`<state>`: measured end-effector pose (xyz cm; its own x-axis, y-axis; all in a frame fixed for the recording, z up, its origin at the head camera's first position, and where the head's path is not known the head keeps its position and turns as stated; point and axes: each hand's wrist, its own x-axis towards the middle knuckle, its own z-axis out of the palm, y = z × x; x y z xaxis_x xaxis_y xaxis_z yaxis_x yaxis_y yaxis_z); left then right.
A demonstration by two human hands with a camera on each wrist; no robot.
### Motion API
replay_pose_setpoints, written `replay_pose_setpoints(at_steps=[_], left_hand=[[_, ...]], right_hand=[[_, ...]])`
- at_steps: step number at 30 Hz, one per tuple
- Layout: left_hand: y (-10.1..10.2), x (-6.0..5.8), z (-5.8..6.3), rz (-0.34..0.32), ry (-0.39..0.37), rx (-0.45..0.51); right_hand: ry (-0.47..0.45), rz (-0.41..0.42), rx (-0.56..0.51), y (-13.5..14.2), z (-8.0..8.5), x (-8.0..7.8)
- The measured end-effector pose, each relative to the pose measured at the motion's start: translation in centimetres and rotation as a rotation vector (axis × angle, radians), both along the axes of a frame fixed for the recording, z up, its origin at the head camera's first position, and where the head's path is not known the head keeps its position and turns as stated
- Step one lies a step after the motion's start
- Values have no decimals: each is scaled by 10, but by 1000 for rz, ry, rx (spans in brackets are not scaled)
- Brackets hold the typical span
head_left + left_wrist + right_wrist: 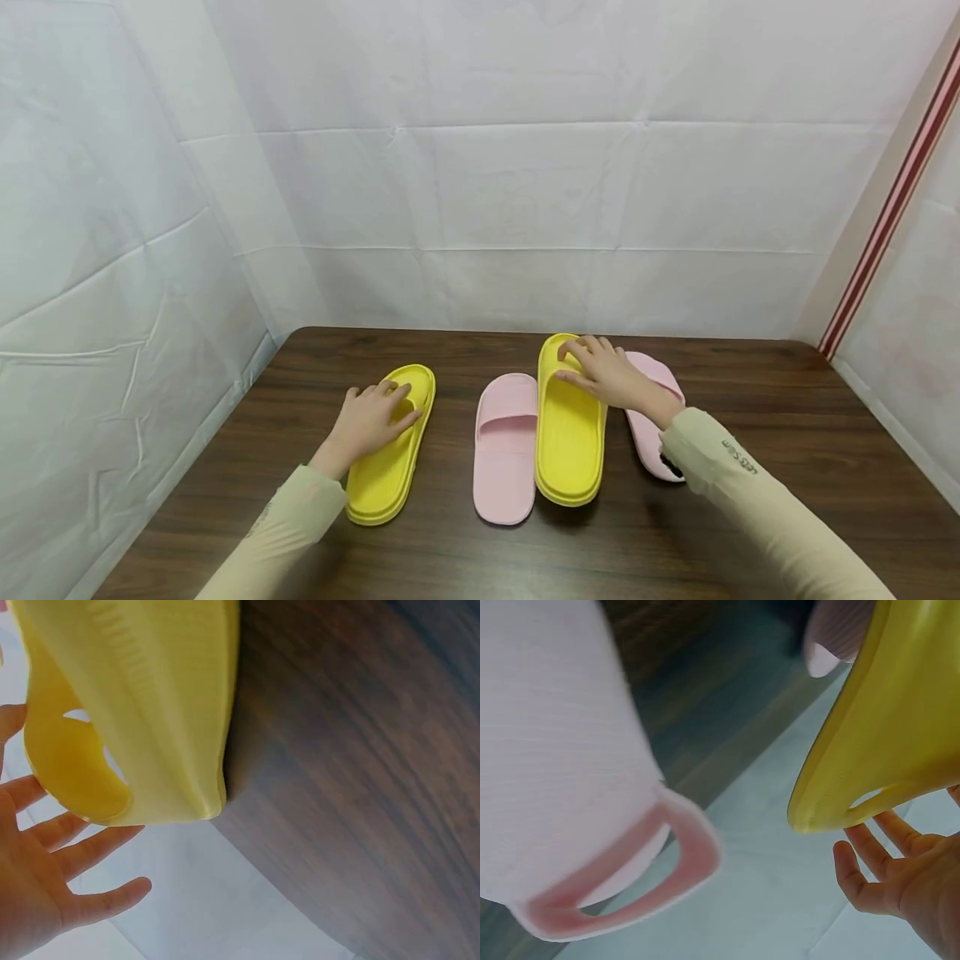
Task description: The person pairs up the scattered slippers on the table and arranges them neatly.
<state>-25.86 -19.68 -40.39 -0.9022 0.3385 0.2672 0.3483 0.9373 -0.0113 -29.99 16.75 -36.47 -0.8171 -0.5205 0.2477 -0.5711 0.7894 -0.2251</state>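
A yellow slide slipper (378,479) is at the left of the dark wooden table, its toe end pointing away. My left hand (367,421) holds it by the strap, thumb and index finger close together there; in the left wrist view the little finger sticks out free. A second yellow slipper (570,442) is raised above the table, with a shadow below its heel. My right hand (603,375) grips its strap from the right. A pink slipper (504,483) lies just left of it. Another pink slipper (651,442), lying slanted, is partly hidden behind my right wrist.
The wooden table (450,558) has rounded far corners, with white sheeting (517,192) behind it and at both sides. A red striped band (892,200) runs down the right side. Dark wood shows between the left yellow slipper and the nearer pink one.
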Motion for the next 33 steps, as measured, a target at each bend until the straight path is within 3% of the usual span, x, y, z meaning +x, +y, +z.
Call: replay_pose_setpoints(at_steps=[5, 13, 33], left_hand=[[-7, 2, 0, 11, -25, 34], [-15, 5, 11, 22, -118, 99], [-25, 14, 9, 9, 9, 9]], right_hand=[[-28, 8, -17, -9, 7, 0], [-40, 4, -39, -29, 11, 1], [38, 118, 24, -87, 13, 5]])
